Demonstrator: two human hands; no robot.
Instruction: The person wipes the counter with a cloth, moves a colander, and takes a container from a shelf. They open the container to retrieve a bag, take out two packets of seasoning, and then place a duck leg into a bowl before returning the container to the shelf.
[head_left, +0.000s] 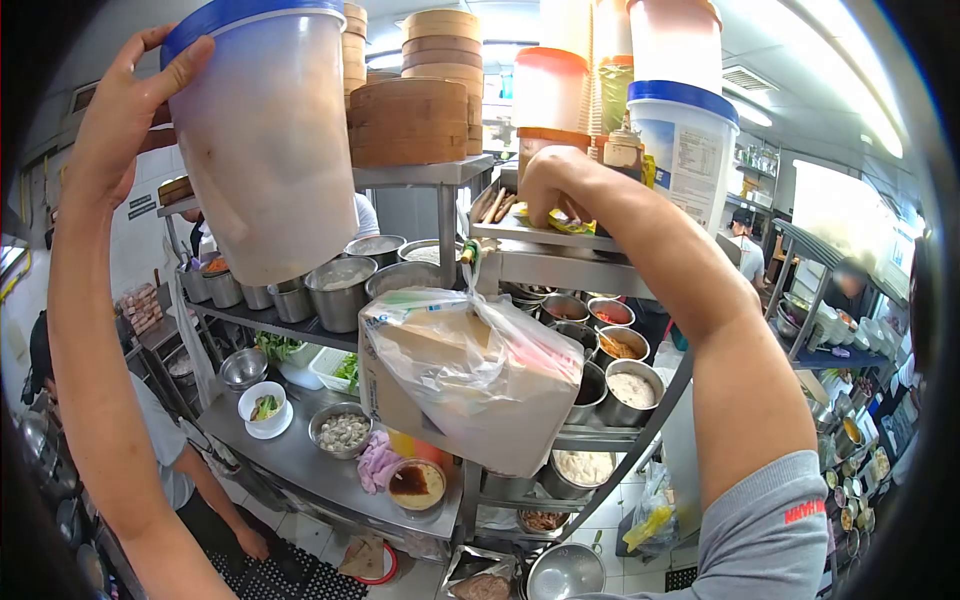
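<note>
My left hand (pixel 150 95) grips a tall translucent plastic bucket (pixel 265 150) with a blue lid, thumb over the lid's edge and the other fingers partly hidden behind it. The bucket is tilted and overlaps the steel pots in this view. On the top steel shelf, my right hand (pixel 560 185) reaches down with bent fingers closed at a small yellow packet (pixel 572 224). Beside that hand lie thin brown sticks (pixel 497 207) in a shallow tray. An orange-lidded tub (pixel 545 140) and a small bottle (pixel 624 150) stand just behind it.
Bamboo steamers (pixel 410 120) and a large blue-lidded bucket (pixel 685 150) occupy the top shelf. A cardboard box in a plastic bag (pixel 470 375) hangs below. Steel pots (pixel 340 290) line the lower shelf. A co-worker (pixel 165 440) stands at the lower left; others are at right.
</note>
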